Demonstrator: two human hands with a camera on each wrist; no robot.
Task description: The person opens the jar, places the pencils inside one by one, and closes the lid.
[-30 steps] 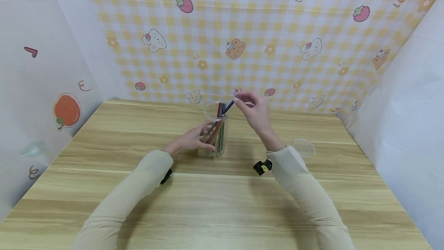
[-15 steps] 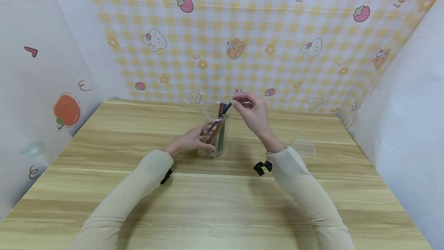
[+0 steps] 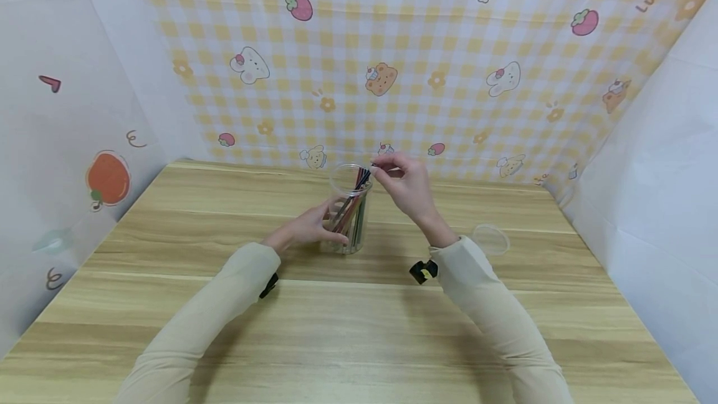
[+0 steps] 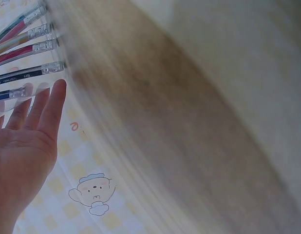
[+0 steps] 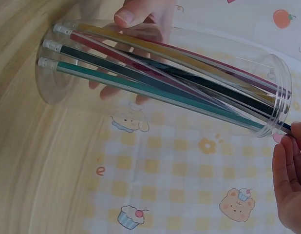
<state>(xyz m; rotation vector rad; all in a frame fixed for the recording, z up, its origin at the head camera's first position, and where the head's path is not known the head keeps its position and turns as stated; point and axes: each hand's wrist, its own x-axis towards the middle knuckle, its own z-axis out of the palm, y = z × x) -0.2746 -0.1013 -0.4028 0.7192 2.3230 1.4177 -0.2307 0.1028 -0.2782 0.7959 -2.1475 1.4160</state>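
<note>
A clear plastic jar (image 3: 362, 220) stands upright on the table with several pencils inside. My left hand (image 3: 305, 227) grips it low from the left side. The right wrist view shows that thumb on one side of the jar and the fingers (image 5: 109, 91) behind it. Above the rim, my right hand (image 3: 408, 189) pinches the top end of a dark blue pencil (image 5: 285, 126) between thumb and fingertips. That pencil slants down into the jar among red, yellow and green pencils (image 5: 155, 92). White eraser ends point to the jar's bottom. In the left wrist view, metal ferrules (image 4: 45, 46) show near the left fingertips.
A clear round lid (image 3: 490, 239) lies on the wooden table (image 3: 348, 341), right of the jar and beside the right forearm. A checked cloth wall (image 3: 348, 80) rises behind the table's back edge, with white walls left and right.
My right hand has moved a little down and to the left, and the dark blue pencil has sunk deeper into the jar. The left hand and jar have stayed in place.
</note>
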